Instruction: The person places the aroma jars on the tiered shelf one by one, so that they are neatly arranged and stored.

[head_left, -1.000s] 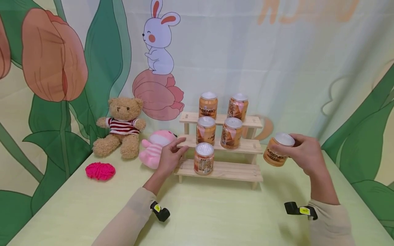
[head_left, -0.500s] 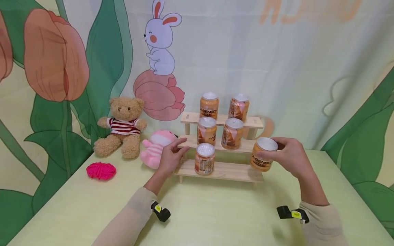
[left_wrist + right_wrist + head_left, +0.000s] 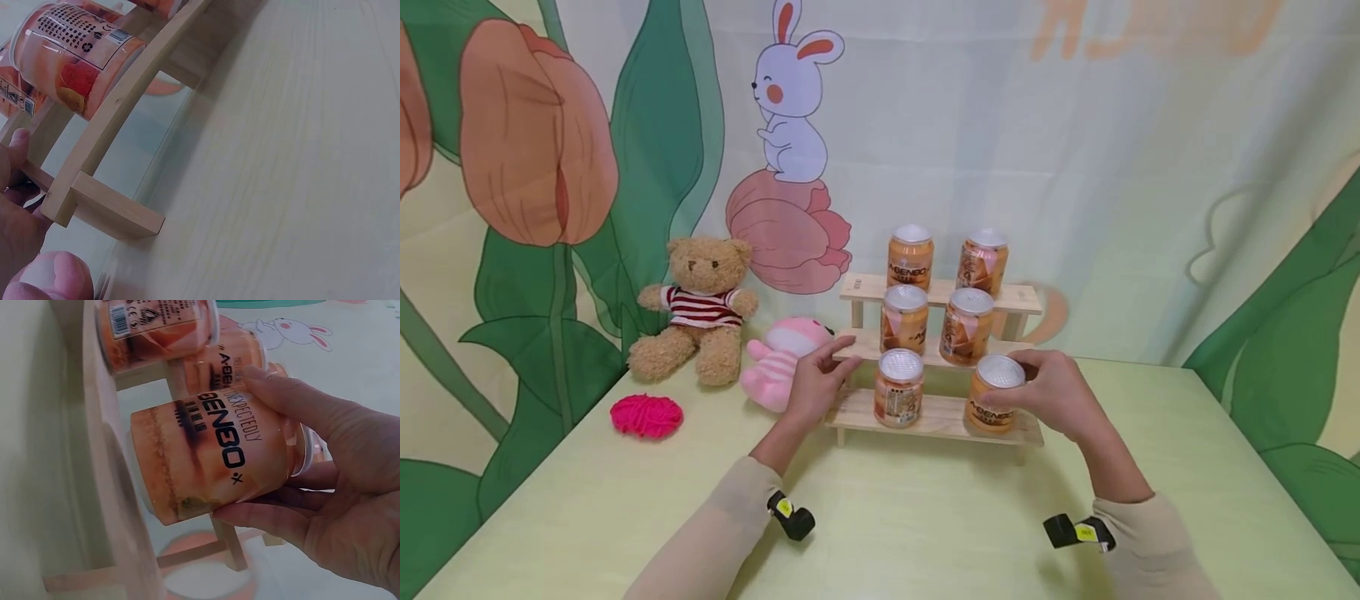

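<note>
My right hand grips an orange printed can with a silvery lid, thumb on one side and fingers on the other. The can stands upright at the right part of the lowest step of a three-tier wooden stand; whether its base touches the board I cannot tell. To its left on that step is another such can. My left hand pinches the left end of the stand's middle board; in the left wrist view the thumb lies over it, with other fingers partly hidden.
Two cans stand on the middle step, including a can, and two on top, including a can. At left are a pink plush toy, a teddy bear and pink yarn. A printed curtain hangs behind.
My right hand has carried the can leftward and down, from beside the stand to the right part of its lowest step. The left hand keeps its place at the stand's end.
</note>
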`<state>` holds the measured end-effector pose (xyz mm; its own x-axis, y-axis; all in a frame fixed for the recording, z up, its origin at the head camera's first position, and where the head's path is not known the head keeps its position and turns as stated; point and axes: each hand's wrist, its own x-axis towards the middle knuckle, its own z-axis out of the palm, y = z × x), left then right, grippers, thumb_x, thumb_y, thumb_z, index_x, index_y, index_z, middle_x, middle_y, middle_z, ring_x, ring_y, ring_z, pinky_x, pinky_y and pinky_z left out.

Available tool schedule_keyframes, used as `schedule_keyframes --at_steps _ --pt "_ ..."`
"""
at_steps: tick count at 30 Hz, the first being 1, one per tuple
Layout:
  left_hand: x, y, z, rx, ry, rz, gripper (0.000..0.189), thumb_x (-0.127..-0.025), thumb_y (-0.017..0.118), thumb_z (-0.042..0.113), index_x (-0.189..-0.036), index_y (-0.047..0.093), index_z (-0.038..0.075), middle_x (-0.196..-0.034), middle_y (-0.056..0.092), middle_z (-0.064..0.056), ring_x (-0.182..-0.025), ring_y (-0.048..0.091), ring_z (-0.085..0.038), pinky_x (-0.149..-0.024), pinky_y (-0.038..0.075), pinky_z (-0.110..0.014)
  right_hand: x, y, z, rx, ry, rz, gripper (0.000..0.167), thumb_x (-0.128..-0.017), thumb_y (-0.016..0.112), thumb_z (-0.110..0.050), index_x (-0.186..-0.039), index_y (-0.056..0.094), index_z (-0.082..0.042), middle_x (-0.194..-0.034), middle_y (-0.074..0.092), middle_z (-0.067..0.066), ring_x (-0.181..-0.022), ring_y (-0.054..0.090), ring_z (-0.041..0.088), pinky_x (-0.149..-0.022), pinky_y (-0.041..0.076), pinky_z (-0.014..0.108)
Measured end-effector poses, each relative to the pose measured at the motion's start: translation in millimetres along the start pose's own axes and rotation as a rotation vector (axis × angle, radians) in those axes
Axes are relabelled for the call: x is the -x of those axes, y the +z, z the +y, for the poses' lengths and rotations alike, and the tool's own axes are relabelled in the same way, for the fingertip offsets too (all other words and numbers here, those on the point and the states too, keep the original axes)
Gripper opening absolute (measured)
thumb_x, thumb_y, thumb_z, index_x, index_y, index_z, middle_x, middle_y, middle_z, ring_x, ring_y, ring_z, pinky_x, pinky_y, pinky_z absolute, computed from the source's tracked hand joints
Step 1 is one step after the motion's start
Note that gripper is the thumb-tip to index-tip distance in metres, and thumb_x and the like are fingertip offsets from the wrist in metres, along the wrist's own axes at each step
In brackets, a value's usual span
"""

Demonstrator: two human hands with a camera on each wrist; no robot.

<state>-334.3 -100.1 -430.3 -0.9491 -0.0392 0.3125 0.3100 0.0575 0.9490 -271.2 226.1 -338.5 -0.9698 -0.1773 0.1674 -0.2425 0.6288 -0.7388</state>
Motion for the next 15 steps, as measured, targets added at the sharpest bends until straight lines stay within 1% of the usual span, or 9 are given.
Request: schedule_keyframes --at_steps 5,10,12,15 --pt "0.9 -1.7 0.1 0.002 -0.003 -0.004 0.038 -0.094 0.072 0.014 -0.131 0.067 0.008 -0.104 0.074 -0.016 -0.101 0.067 -0.036 -0.065 0.047 -0.021 -1.8 11 -1 0.007 -0.011 0.004 0.06 -0.07 0.094 -0.032 -0.113 0.069 0.001 -0.1 0.072 0.011 -0.086 0.066 0.022 -0.073 0.054 0.035" --pt "2.0 -2.6 -0.8 -0.006 -0.003 0.009 0.038 -0.094 0.072 0.013 -0.131 0.067 0.007 -0.107 0.073 -0.015 -0.097 0.068 -0.028 -0.067 0.049 -0.021 -3.8 18 -2 0.008 -0.017 0.009 0.06 -0.07 0.094 -0.032 -0.113 0.069 0.002 -0.101 0.072 0.012 -0.086 0.067 0.023 -0.073 0.055 0.037" --pt "2.0 -2.8 -0.8 -0.005 0.002 0.011 0.039 -0.094 0.072 0.013 -0.132 0.066 0.006 -0.106 0.073 -0.016 -0.097 0.068 -0.031 -0.067 0.049 -0.022 -4.5 19 -3 0.014 -0.02 0.011 0.06 -0.07 0.093 -0.032 -0.113 0.069 0.002 -0.102 0.072 0.012 -0.087 0.067 0.023 -0.073 0.055 0.038" --pt "2.0 -3.2 -0.2 0.0 0.007 0.01 0.04 -0.094 0.072 0.013 -0.132 0.065 0.004 -0.104 0.073 -0.017 -0.098 0.067 -0.038 -0.067 0.049 -0.023 -5.5 19 -3 0.026 -0.023 0.008 0.061 -0.071 0.093 -0.033 -0.115 0.068 0.002 -0.103 0.071 0.012 -0.088 0.067 0.024 -0.074 0.055 0.039"
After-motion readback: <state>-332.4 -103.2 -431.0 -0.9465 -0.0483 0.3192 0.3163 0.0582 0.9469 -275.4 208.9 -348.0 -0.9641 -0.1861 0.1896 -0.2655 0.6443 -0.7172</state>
